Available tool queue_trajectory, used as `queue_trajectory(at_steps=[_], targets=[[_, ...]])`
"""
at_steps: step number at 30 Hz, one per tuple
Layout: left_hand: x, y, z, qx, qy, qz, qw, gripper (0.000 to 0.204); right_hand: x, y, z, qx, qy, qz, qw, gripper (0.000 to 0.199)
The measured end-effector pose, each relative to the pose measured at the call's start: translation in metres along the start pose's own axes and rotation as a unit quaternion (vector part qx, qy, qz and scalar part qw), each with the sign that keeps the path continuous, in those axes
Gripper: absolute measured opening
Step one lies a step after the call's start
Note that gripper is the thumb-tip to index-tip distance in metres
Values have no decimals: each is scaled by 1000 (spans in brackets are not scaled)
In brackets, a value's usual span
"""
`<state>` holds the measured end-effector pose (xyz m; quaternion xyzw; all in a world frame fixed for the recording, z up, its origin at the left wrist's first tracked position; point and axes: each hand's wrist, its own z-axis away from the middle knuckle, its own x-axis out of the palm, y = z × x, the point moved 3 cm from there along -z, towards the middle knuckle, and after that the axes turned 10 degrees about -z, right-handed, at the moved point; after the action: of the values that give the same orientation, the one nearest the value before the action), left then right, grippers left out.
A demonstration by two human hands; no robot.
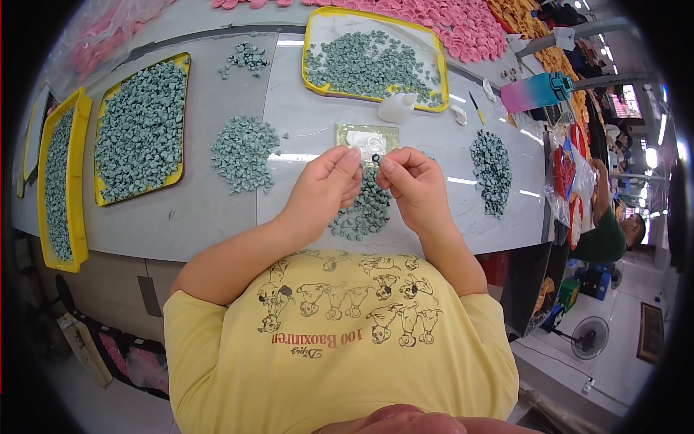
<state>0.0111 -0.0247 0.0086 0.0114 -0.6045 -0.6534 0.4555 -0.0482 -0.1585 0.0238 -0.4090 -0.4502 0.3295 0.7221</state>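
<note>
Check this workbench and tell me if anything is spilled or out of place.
Nothing looks damaged. Green pieces lie in loose heaps on the bare table, like the heap left of the hands, rather than in the yellow trays. Both hands, left hand and right hand, pinch a small dark ring.

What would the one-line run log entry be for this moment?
left hand: pinching small dark ring | right hand: pinching same ring | below: grey-green parts pile | table: yellow trays

Clear packet (367, 137): flat, square, transparent with pale yellow-green border; on grey table just beyond the fingertips.
Bagged goods (566, 176): clear bags, red-orange contents; table's right end.
</note>
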Motion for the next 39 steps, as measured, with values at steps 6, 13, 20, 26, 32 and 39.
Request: queue_trajectory(at_steps=[6, 13, 20, 26, 32, 39], targets=[[3, 4, 3, -37, 5, 11, 999, 30, 9, -9, 7, -280, -32, 230, 931, 10], [1, 0, 2, -33, -13, 9, 999, 30, 18, -15, 12, -506, -83, 403, 758, 25], [2, -2, 3, -26, -20, 32, 999, 26, 24, -13, 16, -542, -104, 454, 700, 26], [3, -6, 3, 29, -3, 19, 999, 23, 26, -5, 17, -591, -96, 434, 673, 21], [3, -1, 3, 68, 26, -80, 994, 25, 16, -8, 17, -453, -50, 359, 814, 20], [1, -12, -3, -42, 0, -266, 963, 30, -22, -33, -1, -220, -17, 310, 925, 15]])
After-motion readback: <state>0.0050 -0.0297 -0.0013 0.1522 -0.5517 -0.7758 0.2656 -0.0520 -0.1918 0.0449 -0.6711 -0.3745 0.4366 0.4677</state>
